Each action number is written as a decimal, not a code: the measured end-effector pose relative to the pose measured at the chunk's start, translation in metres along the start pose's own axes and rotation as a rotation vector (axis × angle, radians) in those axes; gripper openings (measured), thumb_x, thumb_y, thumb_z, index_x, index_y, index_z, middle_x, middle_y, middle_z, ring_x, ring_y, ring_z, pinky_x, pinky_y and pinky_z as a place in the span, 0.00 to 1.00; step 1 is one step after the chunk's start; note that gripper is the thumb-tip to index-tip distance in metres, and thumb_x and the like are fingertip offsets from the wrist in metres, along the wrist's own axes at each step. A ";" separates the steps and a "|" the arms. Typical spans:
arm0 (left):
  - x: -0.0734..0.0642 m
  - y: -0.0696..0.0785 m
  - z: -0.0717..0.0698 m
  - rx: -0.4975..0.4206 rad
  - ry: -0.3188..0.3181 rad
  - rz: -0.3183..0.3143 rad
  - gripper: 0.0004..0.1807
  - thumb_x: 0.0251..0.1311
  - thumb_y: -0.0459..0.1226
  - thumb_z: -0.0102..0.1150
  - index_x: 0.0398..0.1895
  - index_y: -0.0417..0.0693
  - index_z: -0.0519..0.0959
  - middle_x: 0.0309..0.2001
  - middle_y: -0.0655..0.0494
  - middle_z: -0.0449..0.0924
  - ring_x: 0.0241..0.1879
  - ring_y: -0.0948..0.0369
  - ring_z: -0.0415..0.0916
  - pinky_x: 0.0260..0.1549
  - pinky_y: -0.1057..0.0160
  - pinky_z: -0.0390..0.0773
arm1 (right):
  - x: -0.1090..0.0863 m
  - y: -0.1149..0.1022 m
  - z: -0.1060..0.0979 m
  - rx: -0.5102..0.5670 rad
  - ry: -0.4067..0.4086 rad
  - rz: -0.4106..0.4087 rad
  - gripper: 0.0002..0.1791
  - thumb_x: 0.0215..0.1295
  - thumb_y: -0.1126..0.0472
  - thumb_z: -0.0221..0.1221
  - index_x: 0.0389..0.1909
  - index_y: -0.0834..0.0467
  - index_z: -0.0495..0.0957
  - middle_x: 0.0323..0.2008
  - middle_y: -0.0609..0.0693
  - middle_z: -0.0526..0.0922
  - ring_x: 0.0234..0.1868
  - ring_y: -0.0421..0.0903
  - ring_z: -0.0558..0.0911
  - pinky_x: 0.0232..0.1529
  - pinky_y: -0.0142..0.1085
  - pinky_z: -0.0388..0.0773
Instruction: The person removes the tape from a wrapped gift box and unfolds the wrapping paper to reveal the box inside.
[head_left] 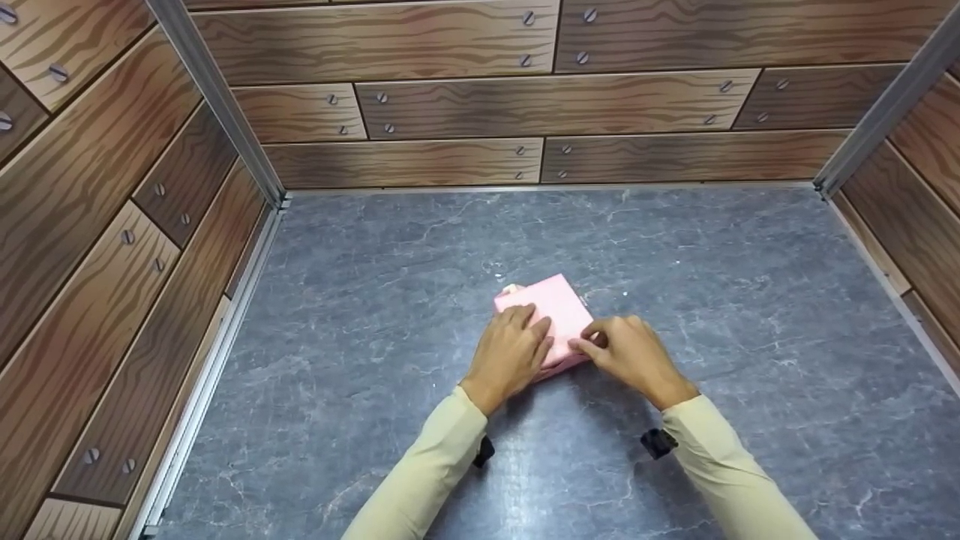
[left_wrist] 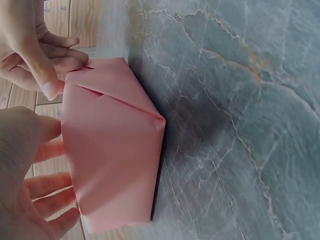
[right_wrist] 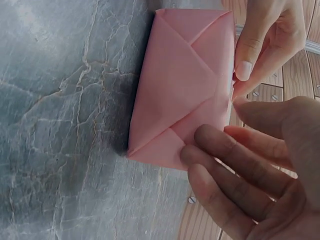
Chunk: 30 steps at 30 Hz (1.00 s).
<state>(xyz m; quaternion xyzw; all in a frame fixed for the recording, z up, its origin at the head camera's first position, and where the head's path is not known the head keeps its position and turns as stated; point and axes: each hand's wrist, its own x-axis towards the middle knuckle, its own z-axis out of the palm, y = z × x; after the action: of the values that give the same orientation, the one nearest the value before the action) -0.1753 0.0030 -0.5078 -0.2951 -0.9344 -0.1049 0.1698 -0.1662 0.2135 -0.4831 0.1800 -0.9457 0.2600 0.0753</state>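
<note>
We press our left hand (head_left: 510, 351) flat, fingers straight, on the top of a pink box (head_left: 551, 309), while our right hand (head_left: 628, 352) pinches its near paper edge between thumb and fingertips. The box is rectangular, wrapped in smooth matte paper with crisp triangular end folds. It sits mid-table on a grey, veined marble-look surface (head_left: 360, 300), ringed by wood-plank printed walls (head_left: 450, 112) with metal corner rails.

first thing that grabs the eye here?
The pink wrapped box, mid-table on the grey marbled tabletop, the only bright colour. Both hands work its near side: the left hand rests fingers on top, the right hand pinches a paper edge. Wood-plank walls enclose the table on three sides.
</note>
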 end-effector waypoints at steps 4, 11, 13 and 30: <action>-0.002 -0.001 0.000 -0.004 0.032 0.013 0.15 0.73 0.45 0.54 0.53 0.50 0.84 0.57 0.45 0.81 0.57 0.50 0.77 0.59 0.53 0.76 | 0.000 0.000 0.001 -0.031 0.030 0.018 0.16 0.59 0.50 0.73 0.31 0.60 0.88 0.25 0.50 0.88 0.26 0.49 0.86 0.29 0.49 0.82; -0.004 -0.003 -0.001 -0.021 0.033 0.010 0.12 0.73 0.44 0.55 0.48 0.52 0.86 0.54 0.47 0.82 0.53 0.50 0.77 0.55 0.53 0.78 | 0.001 -0.002 0.002 -0.079 0.056 0.072 0.26 0.53 0.43 0.74 0.36 0.64 0.87 0.26 0.52 0.88 0.28 0.54 0.86 0.29 0.51 0.81; -0.005 -0.004 -0.002 -0.033 0.028 0.011 0.11 0.73 0.44 0.55 0.46 0.52 0.85 0.53 0.47 0.82 0.52 0.51 0.76 0.54 0.53 0.78 | 0.001 -0.003 0.002 -0.093 0.057 0.086 0.29 0.52 0.40 0.74 0.37 0.65 0.87 0.26 0.53 0.87 0.27 0.54 0.85 0.29 0.52 0.81; -0.006 -0.004 -0.001 -0.088 0.076 0.055 0.08 0.71 0.42 0.58 0.41 0.54 0.87 0.49 0.50 0.81 0.49 0.53 0.76 0.54 0.57 0.77 | 0.003 0.003 0.000 -0.109 0.016 0.101 0.31 0.45 0.41 0.78 0.39 0.63 0.85 0.30 0.54 0.86 0.32 0.55 0.85 0.32 0.54 0.80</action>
<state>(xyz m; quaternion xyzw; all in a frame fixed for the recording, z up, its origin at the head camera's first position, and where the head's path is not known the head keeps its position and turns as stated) -0.1724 -0.0035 -0.5097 -0.3237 -0.9133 -0.1524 0.1949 -0.1700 0.2149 -0.4843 0.1258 -0.9657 0.2129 0.0794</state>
